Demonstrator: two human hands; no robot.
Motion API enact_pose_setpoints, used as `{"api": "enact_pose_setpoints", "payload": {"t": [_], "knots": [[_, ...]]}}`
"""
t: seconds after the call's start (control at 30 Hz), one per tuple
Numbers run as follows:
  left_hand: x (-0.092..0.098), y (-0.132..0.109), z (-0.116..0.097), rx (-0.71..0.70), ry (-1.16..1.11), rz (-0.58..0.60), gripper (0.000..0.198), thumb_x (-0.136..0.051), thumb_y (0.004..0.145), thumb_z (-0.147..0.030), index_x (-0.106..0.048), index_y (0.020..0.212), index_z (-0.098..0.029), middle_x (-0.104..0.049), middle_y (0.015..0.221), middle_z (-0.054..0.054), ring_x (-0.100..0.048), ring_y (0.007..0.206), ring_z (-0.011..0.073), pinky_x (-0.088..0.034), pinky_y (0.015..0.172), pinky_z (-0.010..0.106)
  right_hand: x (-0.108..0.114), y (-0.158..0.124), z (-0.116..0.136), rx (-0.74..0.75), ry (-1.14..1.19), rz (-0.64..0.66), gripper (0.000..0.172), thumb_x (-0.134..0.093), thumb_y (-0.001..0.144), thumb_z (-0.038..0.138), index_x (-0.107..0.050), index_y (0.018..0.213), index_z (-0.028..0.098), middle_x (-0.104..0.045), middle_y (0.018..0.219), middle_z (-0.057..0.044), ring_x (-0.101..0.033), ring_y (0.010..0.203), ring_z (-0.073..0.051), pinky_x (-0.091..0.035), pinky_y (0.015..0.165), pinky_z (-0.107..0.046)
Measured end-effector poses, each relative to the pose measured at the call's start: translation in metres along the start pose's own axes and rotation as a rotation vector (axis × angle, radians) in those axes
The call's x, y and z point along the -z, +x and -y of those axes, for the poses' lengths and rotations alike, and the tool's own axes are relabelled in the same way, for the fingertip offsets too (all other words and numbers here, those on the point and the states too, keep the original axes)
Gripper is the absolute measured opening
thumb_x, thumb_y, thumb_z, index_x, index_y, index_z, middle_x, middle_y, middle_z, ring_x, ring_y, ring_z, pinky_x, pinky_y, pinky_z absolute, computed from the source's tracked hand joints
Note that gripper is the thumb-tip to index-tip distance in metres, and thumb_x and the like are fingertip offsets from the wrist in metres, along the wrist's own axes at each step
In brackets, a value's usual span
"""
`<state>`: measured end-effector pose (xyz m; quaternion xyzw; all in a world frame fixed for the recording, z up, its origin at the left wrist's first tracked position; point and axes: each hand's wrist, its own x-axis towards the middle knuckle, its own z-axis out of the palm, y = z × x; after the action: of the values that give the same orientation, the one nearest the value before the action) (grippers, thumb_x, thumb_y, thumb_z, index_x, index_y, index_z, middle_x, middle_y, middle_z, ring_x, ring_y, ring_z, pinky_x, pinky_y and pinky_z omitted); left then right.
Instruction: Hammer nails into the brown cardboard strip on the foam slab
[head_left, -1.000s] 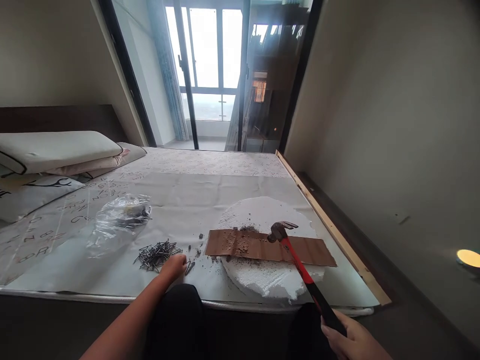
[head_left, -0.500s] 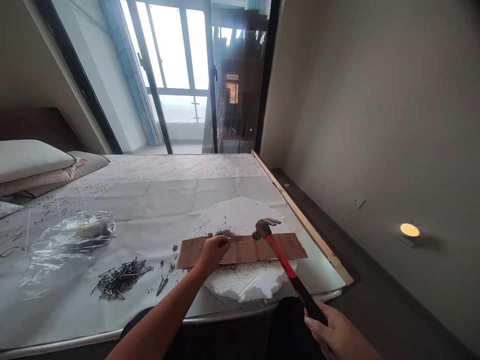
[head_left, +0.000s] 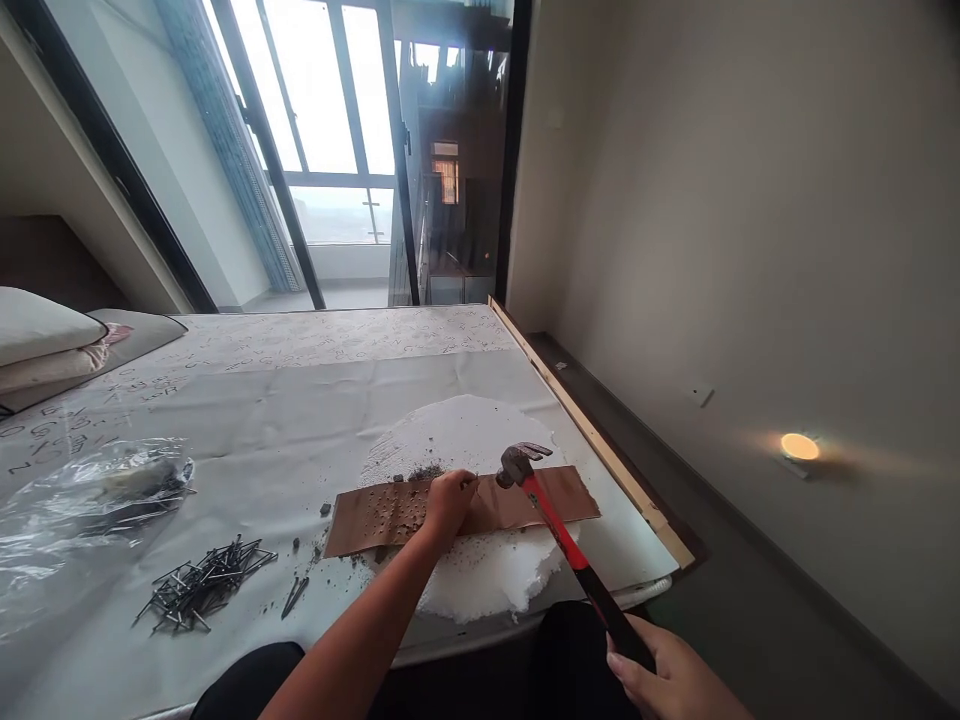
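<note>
My right hand is closed round the black grip of a claw hammer with a red-and-black handle. The hammer's head hovers above a brown cardboard strip. My left hand is closed in a pinch over the middle of that strip, on what looks like a nail mostly hidden by the fingers. Rows of small holes mark the strip's left part. Beneath it lies a round slab of white foam, with dark crumbs scattered about. A pile of loose nails and a few separate nails lie to the left.
Everything rests on a bed covered by a pale sheet. A clear plastic bag lies at left, with pillows behind it. A wooden strip edges the bed's right side, near the wall. Glass doors stand beyond.
My left hand has shifted right along the cardboard strip, nearer the hammer head, baring more holes. The hammer stays raised in my right hand. The whole view has turned slightly.
</note>
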<state>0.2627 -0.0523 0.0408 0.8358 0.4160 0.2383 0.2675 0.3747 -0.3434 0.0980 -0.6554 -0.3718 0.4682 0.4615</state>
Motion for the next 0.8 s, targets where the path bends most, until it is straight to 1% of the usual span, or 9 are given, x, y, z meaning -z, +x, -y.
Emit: {"api": "enact_pose_setpoints", "payload": {"t": [0.1,0.23,0.33,0.4,0.53,0.7,0.8], "knots": [[-0.0031,0.0015,0.0037,0.002,-0.021,-0.007,0.015,-0.057,0.076,-0.024,-0.071,0.08,-0.019,-0.071,0.082,0.004,-0.061,0.075,0.0158,-0.042,0.07,0.025,-0.0002,0.0009,0.0011,0.003,-0.001,0.006,0.049,-0.052,0.071,0.064,-0.06,0.081,0.017,-0.06,0.076,-0.007,-0.059,0.081,-0.024,-0.047,0.076,-0.03],[-0.0028,0.0008,0.0036,0.005,-0.05,-0.009,0.017,-0.056,0.077,-0.025,-0.072,0.08,-0.02,-0.07,0.082,0.004,-0.061,0.075,0.0164,-0.042,0.068,0.025,-0.0014,0.0005,-0.0001,-0.006,-0.046,0.031,0.049,-0.049,0.073,0.064,-0.06,0.077,0.016,-0.058,0.071,-0.006,-0.057,0.071,-0.02,-0.047,0.069,-0.028],[-0.0019,-0.0006,0.0028,0.008,-0.061,-0.006,0.019,-0.054,0.078,-0.027,-0.072,0.081,-0.02,-0.07,0.083,0.004,-0.062,0.075,0.0176,-0.042,0.066,0.026,-0.0031,-0.0004,-0.0016,-0.049,-0.091,0.013,0.052,-0.048,0.073,0.065,-0.06,0.08,0.016,-0.057,0.071,-0.005,-0.055,0.066,-0.018,-0.046,0.066,-0.027],[-0.0018,-0.0012,0.0025,0.007,-0.06,-0.013,0.019,-0.054,0.078,-0.028,-0.072,0.081,-0.019,-0.071,0.083,0.005,-0.062,0.076,0.0184,-0.043,0.066,0.026,-0.004,-0.0007,-0.0014,-0.059,-0.109,-0.012,0.054,-0.049,0.07,0.067,-0.061,0.083,0.015,-0.057,0.072,-0.005,-0.055,0.069,-0.019,-0.046,0.067,-0.027],[-0.0023,-0.0015,0.0026,0.006,-0.055,-0.024,0.018,-0.056,0.078,-0.028,-0.071,0.08,-0.019,-0.071,0.083,0.004,-0.062,0.076,0.018,-0.042,0.068,0.026,-0.005,-0.0003,0.0025,-0.02,-0.123,-0.038,0.055,-0.049,0.07,0.067,-0.062,0.084,0.015,-0.059,0.075,-0.007,-0.056,0.075,-0.021,-0.046,0.072,-0.028],[-0.0034,-0.0015,0.0035,0.017,-0.025,-0.009,0.015,-0.057,0.077,-0.025,-0.071,0.08,-0.02,-0.071,0.084,0.003,-0.061,0.077,0.0165,-0.041,0.068,0.024,-0.005,0.0004,0.0067,-0.008,-0.09,0.036,0.055,-0.047,0.074,0.065,-0.062,0.088,0.014,-0.06,0.08,-0.009,-0.057,0.074,-0.021,-0.046,0.075,-0.03],[-0.0047,-0.002,0.0043,0.009,-0.002,-0.001,0.016,-0.056,0.078,-0.025,-0.071,0.081,-0.02,-0.071,0.085,0.004,-0.061,0.078,0.0164,-0.041,0.07,0.025,-0.0049,0.001,0.0083,-0.023,-0.076,0.041,0.052,-0.049,0.074,0.063,-0.061,0.089,0.015,-0.061,0.078,-0.007,-0.058,0.074,-0.021,-0.046,0.076,-0.03]]}}
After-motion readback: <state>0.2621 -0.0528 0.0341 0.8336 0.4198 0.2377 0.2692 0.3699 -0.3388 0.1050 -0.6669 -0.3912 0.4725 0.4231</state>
